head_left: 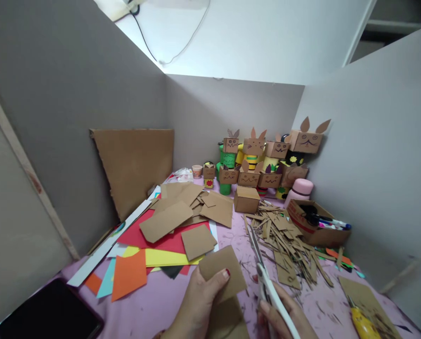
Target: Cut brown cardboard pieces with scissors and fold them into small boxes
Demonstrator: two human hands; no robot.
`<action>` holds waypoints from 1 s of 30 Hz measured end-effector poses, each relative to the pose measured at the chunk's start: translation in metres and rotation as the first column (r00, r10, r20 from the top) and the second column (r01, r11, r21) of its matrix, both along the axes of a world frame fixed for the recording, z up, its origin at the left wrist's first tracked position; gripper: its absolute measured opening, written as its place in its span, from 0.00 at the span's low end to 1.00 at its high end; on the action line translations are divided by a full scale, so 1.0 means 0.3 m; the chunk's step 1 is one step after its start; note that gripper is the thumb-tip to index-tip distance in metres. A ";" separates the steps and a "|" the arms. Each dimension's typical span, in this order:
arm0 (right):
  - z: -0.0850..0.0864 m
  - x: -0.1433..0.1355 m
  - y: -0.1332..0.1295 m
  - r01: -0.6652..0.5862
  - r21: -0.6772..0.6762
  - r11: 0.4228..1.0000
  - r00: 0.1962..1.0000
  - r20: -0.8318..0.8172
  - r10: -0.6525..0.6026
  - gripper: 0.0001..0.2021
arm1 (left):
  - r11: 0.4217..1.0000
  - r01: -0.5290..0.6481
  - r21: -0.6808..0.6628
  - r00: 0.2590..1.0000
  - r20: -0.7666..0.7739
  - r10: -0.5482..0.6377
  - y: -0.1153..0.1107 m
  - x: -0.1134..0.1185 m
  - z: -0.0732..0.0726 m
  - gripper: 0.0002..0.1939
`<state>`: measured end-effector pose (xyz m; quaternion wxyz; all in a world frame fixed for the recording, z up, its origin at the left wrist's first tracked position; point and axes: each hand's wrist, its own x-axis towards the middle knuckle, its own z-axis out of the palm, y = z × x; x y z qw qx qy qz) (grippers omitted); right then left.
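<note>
**Cutting Work Judged Partly Complete**

The flat, straight-edged brown cardboard piece [233, 268] is at lower centre of the frame, in the left hand [199, 301]. The left thumb presses flat on its face; the other fingers are hidden beneath, the grip evidently closed. A second brown cardboard sheet [227, 320] lies under it.

At lower right of centre, the right hand [289, 316] has its fingers curled round the white-handled metal scissors [275, 299]. The blades point up the frame just beside the cardboard piece, not visibly cutting it; their exact opening cannot be told.

Right of centre, a heap of narrow brown cardboard offcuts [281, 230] indicates considerable cutting done. Left of centre, loose flat brown cardboard panels [166, 221] lie over red, yellow and orange paper sheets [129, 275], apparently unused stock.

At centre, a plain brown cardboard box [246, 200] shows no face or ears; judged unfinished. Behind it, eared cardboard-headed figures [254, 146] with drawn faces and coloured bodies appear largely complete.
</note>
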<state>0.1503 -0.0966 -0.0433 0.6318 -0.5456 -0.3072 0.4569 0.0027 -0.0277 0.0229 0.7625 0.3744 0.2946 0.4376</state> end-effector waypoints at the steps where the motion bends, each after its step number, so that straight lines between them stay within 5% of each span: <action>1: 0.010 0.012 0.003 -0.008 0.001 1.000 1.000 -0.009 0.008 0.30 | 0.999 0.048 0.004 0.999 -0.010 -0.048 0.004 -0.002 -0.003 0.19; 7: 0.059 0.048 0.004 -0.093 0.077 0.993 0.992 -0.077 0.099 0.35 | 0.916 0.392 0.081 0.917 -0.114 -0.382 0.012 -0.002 -0.046 0.14; 10: 0.079 0.046 0.003 -0.105 0.092 0.990 0.991 -0.070 0.112 0.33 | 0.878 0.473 0.074 0.874 -0.163 -0.457 0.009 0.004 -0.063 0.16; 21: 0.045 0.071 0.020 -0.018 0.077 0.997 1.000 0.009 0.017 0.30 | 0.941 0.338 -0.032 0.941 -0.003 -0.338 0.007 0.014 -0.049 0.17; 25: 0.042 0.070 0.023 -0.042 0.055 0.998 0.993 0.113 0.036 0.30 | 0.934 0.350 -0.079 0.933 0.120 -0.339 0.014 0.015 -0.070 0.26; 30: 0.060 0.091 0.023 0.046 0.000 0.999 0.915 0.402 -0.042 0.29 | 0.954 0.238 -0.183 0.964 0.163 -0.210 0.043 0.014 -0.078 0.23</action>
